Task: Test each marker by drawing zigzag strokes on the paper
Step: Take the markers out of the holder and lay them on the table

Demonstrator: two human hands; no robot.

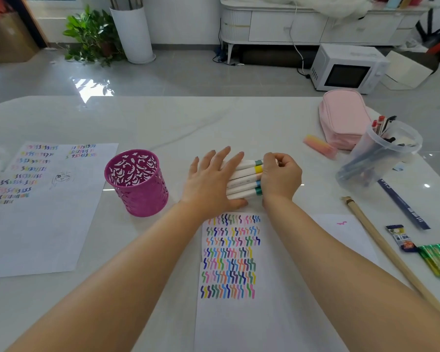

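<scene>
Several white markers [244, 179] with coloured bands lie side by side on the table, just beyond a sheet of paper [241, 313] covered in rows of coloured zigzag strokes. My left hand [211, 179] rests flat with straight fingers on the markers' left ends. My right hand [281, 177] has its fingers curled against their right ends, at the coloured bands. The markers' tips are hidden under both hands.
A magenta cut-out pen cup [137, 182] stands left of the markers. A second sheet with zigzags [43, 212] lies at far left. At right are a clear cup of pens [381, 153], a pink pouch [342, 118], a pink eraser [319, 146], a wooden stick [391, 255] and small packets [437, 260].
</scene>
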